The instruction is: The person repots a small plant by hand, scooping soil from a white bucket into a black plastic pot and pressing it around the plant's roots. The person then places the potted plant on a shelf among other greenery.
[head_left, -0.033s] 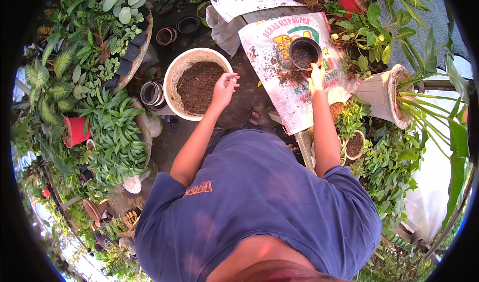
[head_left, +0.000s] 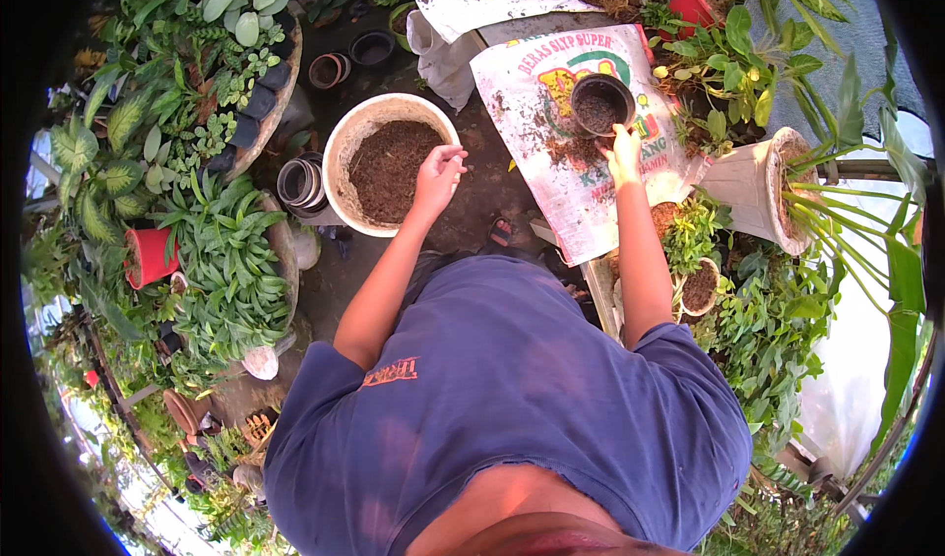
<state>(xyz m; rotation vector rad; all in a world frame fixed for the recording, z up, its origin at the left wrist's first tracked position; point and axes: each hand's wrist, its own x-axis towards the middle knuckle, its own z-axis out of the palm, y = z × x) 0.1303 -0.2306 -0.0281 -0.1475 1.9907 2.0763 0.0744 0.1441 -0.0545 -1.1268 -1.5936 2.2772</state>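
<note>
My right hand (head_left: 620, 157) grips the near rim of a small black plant pot (head_left: 602, 103). Dark soil shows inside this pot, which is over a printed white sack (head_left: 527, 153) with loose soil scattered on it. My left hand (head_left: 440, 177) is at the right rim of a big round white tub (head_left: 338, 157). Its fingers are curled in, and whatever they may hold is hidden. Dark brown soil (head_left: 394, 167) lies in the tub.
Stacked dark pots (head_left: 300, 184) stand left of the tub, and more empty pots (head_left: 371, 48) beyond it. Leafy plants crowd both sides. A tall pale planter (head_left: 743, 190) leans at the right. A sandalled foot (head_left: 501, 229) shows below.
My left hand has shifted very slightly to the left. The right hand and the black pot look nearly still.
</note>
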